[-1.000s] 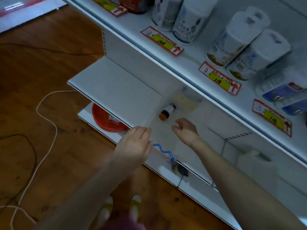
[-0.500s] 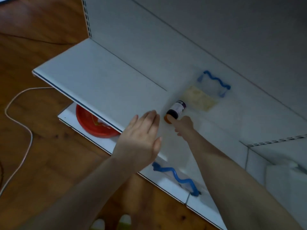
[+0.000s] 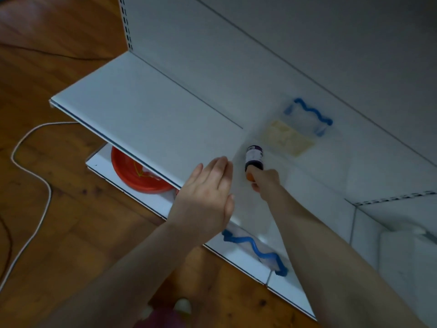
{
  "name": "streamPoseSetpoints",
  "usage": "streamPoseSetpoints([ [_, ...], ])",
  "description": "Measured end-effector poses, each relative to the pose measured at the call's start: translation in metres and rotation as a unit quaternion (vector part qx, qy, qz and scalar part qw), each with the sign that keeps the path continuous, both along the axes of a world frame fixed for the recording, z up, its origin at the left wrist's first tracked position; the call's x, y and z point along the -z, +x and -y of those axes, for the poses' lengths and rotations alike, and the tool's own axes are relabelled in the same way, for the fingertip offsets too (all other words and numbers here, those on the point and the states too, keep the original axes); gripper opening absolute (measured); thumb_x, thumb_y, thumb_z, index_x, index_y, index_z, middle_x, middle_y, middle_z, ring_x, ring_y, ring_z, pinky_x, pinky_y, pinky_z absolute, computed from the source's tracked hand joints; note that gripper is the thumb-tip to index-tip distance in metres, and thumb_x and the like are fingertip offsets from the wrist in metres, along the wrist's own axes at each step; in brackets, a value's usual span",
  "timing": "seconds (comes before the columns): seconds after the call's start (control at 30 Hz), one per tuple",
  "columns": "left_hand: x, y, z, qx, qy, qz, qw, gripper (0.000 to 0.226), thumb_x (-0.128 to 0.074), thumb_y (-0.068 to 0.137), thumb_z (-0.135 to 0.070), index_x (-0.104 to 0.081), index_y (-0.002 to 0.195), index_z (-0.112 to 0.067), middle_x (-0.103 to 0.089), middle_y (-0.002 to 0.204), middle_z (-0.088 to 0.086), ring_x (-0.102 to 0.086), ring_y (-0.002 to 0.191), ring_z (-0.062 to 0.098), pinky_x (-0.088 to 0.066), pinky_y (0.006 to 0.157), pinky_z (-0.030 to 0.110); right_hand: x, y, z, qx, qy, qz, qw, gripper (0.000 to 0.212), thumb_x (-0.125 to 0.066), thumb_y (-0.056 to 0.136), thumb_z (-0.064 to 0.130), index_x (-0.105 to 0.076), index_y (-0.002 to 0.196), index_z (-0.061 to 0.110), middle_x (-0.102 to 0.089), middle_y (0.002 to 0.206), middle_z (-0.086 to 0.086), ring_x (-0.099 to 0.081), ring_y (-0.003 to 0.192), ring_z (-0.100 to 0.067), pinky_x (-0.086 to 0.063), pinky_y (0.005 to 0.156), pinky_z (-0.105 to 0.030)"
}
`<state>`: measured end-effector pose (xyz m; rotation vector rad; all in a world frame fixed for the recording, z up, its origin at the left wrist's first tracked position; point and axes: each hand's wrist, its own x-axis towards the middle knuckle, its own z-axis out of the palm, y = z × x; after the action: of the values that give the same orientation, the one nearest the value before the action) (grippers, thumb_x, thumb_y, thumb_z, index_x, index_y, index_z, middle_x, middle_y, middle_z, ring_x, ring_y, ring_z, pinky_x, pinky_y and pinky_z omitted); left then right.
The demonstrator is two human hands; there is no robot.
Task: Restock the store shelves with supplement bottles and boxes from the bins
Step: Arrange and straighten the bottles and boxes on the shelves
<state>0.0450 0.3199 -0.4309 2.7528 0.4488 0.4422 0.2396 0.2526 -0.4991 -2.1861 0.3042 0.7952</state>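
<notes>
Step in hand: picking stock out of the bin. I'm reaching my right hand (image 3: pixel 264 182) down into the clear bin (image 3: pixel 305 125), the one with the blue wavy handles, which is sitting on the white shelf (image 3: pixel 142 110). The hand is gripping the bottle (image 3: pixel 254 157) at its orange cap end, fingers curled round it. The bottle is lying on its side on the bin floor, dark body pointing away from me, just beside a pale yellow sheet (image 3: pixel 286 138) at the far end. It's looking like the only bottle in there, though the clear walls are making that hard to call.

My left hand (image 3: pixel 205 192) is hovering flat by the bin's left side, fingers straight and together, holding nothing. Touching the bin wall or not, I can't tell.

Next move, my guess: I'm lifting the bottle up over the rim, turning it upright, then setting it on the bare shelf to the left. That's calling for a firmer hold lower on the body, since a cap-end pinch may be letting it swing. The left hand may be needed to steady the bin, which is looking light.

A red dish (image 3: pixel 134 176) is sitting on the lower shelf, and a white cord (image 3: pixel 30 166) is trailing across the wood floor.
</notes>
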Motion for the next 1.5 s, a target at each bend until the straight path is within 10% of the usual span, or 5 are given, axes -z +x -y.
streamPoseSetpoints([
  [0.27,-0.037,0.002,0.0,0.024,-0.02,-0.115,0.993,0.047,-0.045,0.086,-0.027,-0.059,0.113,0.009,-0.06,0.116,0.025,-0.061,0.103,0.034,-0.049,0.089,0.04,-0.094,-0.048,0.047,0.085,0.075,0.033,0.993,0.02,-0.059,0.082,0.008,-0.054,0.063,0.005,-0.053,0.068,-0.008,-0.052,0.052,-0.017,-0.043,0.04,-0.012],
  [0.47,-0.087,-0.031,0.03,0.093,-0.052,-0.167,0.98,0.045,-0.052,0.075,-0.024,-0.062,0.103,0.009,-0.064,0.097,0.027,-0.065,0.081,0.04,-0.055,0.064,0.042,-0.183,-0.119,0.123,0.076,0.134,0.106,0.982,0.019,-0.063,0.081,0.005,-0.057,0.098,0.007,-0.058,0.082,-0.004,-0.06,0.064,-0.018,-0.054,0.058,-0.023],
  [0.8,-0.214,-0.028,0.153,0.275,-0.24,-0.142,0.92,0.103,-0.05,0.066,-0.068,-0.018,0.146,-0.012,-0.023,0.151,0.006,-0.025,0.137,0.017,-0.017,0.104,0.013,-0.35,-0.158,0.283,-0.181,0.068,0.182,0.964,0.037,-0.067,0.073,0.012,-0.055,0.088,0.044,-0.053,0.098,0.011,-0.053,0.084,-0.009,-0.043,0.076,-0.024],
  [1.07,-0.299,0.005,0.319,0.42,-0.386,-0.107,0.815,0.04,-0.061,0.07,-0.04,-0.044,0.106,-0.042,-0.06,0.102,-0.01,-0.058,0.086,-0.008,-0.043,0.072,0.003,-0.46,-0.166,0.444,-0.16,0.087,0.231,0.956,0.024,-0.057,0.066,0.013,-0.061,0.081,0.032,-0.058,0.088,0.011,-0.056,0.082,-0.014,-0.049,0.067,-0.021],
  [1.5,-0.348,0.044,0.584,0.509,-0.355,-0.064,0.781,0.045,-0.062,0.06,-0.06,-0.06,0.097,-0.035,-0.062,0.092,-0.009,-0.058,0.081,0.005,-0.049,0.071,0.022,-0.51,-0.175,0.691,0.032,-0.038,0.382,0.923,0.026,-0.067,0.08,0.036,-0.063,0.104,0.027,-0.065,0.104,0.006,-0.062,0.096,-0.01,-0.052,0.085,-0.031],
])
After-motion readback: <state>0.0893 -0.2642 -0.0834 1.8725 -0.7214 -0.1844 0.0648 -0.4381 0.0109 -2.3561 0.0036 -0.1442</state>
